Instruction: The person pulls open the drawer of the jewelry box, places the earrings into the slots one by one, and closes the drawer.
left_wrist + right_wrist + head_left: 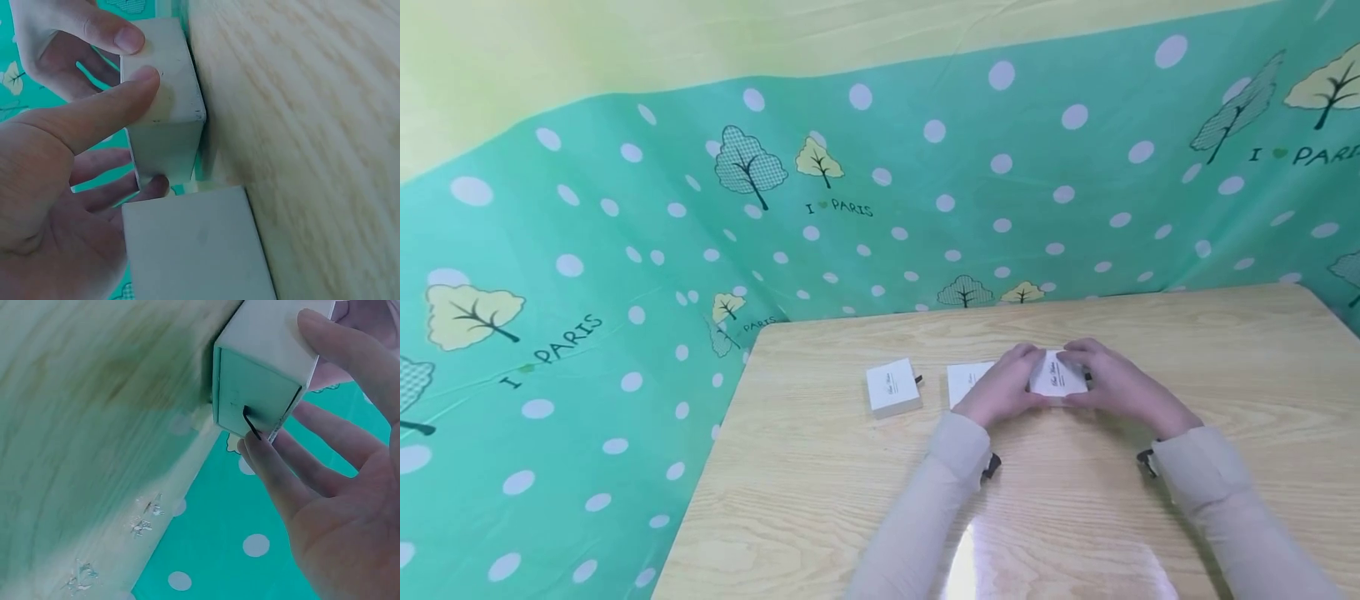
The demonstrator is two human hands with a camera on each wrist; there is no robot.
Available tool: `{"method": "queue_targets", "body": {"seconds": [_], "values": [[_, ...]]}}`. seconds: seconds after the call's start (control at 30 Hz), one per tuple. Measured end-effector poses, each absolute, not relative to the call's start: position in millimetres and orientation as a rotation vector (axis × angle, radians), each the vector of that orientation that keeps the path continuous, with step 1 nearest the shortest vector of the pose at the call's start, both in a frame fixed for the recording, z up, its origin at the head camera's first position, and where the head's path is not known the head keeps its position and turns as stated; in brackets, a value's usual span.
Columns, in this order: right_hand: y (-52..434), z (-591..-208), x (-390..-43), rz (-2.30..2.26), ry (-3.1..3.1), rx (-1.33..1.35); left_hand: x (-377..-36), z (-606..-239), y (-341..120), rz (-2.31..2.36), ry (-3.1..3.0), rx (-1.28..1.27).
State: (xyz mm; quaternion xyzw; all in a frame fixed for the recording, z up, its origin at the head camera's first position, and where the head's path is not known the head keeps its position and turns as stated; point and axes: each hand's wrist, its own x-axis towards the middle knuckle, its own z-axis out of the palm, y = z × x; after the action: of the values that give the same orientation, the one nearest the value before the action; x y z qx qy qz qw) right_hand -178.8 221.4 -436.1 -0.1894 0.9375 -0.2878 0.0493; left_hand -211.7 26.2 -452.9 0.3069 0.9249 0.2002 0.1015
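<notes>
Both hands grip one small white box [1058, 380] with dark printing on its top, the rightmost of three on the table. My left hand [1006, 390] holds its left part, thumb on the near side and fingers round the far side. From the right, my right hand [1123, 385] holds it the same way. A short black pull tab [250, 420] sticks out of the box's right end, close by a right fingertip. Just left of the held box, a second white box [962, 382] is partly hidden behind the left hand; its plain side [194, 244] shows in the left wrist view.
A third white box [892, 390], also with a black tab on its right side, lies farther left on the wood-grain table [805, 467]. Behind the table hangs a green dotted cloth [895, 200] printed with trees. Dark wrist straps [991, 465] show at the cuffs.
</notes>
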Motion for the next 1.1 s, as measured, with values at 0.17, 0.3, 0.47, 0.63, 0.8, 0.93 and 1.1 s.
{"method": "queue_targets", "body": {"seconds": [0.17, 0.3, 0.47, 0.63, 0.8, 0.93, 1.1], "values": [[219.0, -432.9, -177.9, -0.872, 2.853, -0.562, -212.1, -452.1, 24.8, 0.590, 2.744, 0.900], [217.5, -431.2, -174.9, -0.870, 2.858, -0.562, -210.1, -450.9, 22.9, 0.612, 2.740, 0.894], [216.6, -428.3, -171.1, -0.857, 2.875, -0.573, -206.8, -448.0, 21.5, 0.630, 2.739, 0.897], [215.8, -424.4, -166.3, -0.852, 2.885, -0.592, -202.9, -444.8, 19.2, 0.645, 2.739, 0.916], [215.7, -421.0, -160.8, -0.842, 2.910, -0.637, -199.1, -442.1, 15.0, 0.658, 2.755, 0.931], [214.9, -418.1, -156.7, -0.830, 2.932, -0.679, -195.3, -439.6, 11.8, 0.667, 2.757, 0.924], [213.3, -415.6, -151.5, -0.829, 2.950, -0.709, -189.3, -436.0, 7.8, 0.670, 2.763, 0.938]]}}
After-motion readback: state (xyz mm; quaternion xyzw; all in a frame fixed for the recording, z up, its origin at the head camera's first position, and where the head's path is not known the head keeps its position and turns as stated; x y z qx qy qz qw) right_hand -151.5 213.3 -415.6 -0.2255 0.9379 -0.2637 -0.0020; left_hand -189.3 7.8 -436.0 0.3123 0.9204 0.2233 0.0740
